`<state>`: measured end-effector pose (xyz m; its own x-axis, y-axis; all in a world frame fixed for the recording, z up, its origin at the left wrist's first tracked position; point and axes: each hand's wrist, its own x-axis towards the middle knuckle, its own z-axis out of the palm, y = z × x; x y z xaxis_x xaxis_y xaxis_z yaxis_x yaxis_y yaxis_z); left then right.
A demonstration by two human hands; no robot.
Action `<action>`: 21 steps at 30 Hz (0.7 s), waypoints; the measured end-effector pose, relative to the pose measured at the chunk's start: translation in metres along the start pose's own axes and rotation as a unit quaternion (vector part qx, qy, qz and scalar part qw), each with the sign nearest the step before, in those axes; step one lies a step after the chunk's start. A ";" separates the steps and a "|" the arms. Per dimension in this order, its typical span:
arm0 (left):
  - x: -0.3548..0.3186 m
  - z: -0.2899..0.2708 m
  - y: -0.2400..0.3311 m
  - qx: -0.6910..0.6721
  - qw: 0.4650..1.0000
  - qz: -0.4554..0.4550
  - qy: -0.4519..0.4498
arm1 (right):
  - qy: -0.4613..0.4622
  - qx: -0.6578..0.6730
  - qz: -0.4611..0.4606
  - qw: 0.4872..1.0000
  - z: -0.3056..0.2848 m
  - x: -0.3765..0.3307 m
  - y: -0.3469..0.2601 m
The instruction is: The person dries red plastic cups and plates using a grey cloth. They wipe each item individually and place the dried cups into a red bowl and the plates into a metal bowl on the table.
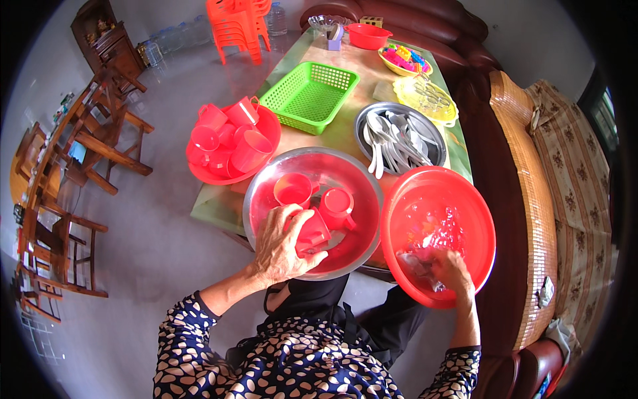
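My left hand (284, 245) is closed on a red plastic cup (312, 234) inside a wide metal basin (362, 178). Two more red cups lie there: one (293, 189) with its mouth facing up, the other (337, 203) behind the held one with its base up. To the right, my right hand (450, 269) dips into a red plastic basin (480, 233) of water. Its fingers close around a wet, greyish, cloth-like thing (417, 265), partly under the surface; the fingertips are hidden.
A red bowl (271, 126) heaped with red cups stands at the left table edge. Behind are a green basket (307, 100), a metal bowl of spoons (399, 139), a yellow basket (425, 98) and a bowl of colourful toy blocks (405, 58). A sofa (475, 86) runs along the right.
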<state>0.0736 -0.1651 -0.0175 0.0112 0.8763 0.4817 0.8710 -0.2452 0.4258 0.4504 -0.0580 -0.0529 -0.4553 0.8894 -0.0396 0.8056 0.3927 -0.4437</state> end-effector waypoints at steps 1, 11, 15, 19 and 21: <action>0.002 0.001 0.003 -0.005 1.000 0.020 0.006 | 0.047 0.008 -0.028 0.999 0.001 0.003 0.006; 0.050 0.062 0.105 -0.273 0.956 0.107 -0.021 | 0.059 -0.119 0.160 0.978 0.003 0.017 0.008; 0.061 0.142 0.135 -0.496 0.838 -0.150 -0.170 | -0.138 -0.018 0.042 0.989 -0.001 0.013 0.016; 0.081 0.194 0.139 -0.471 0.737 -0.405 -0.265 | 0.028 0.305 0.100 0.947 -0.037 0.009 -0.020; 0.084 0.223 0.129 -0.531 0.674 -0.450 -0.249 | 0.047 0.405 0.065 0.911 -0.049 0.003 -0.049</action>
<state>0.2963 -0.0300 -0.0932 0.1063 0.8344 -0.5408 -0.2032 0.5506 0.8096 0.4281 -0.0627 0.0129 -0.3108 0.9473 -0.0781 0.2896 0.0162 -0.9570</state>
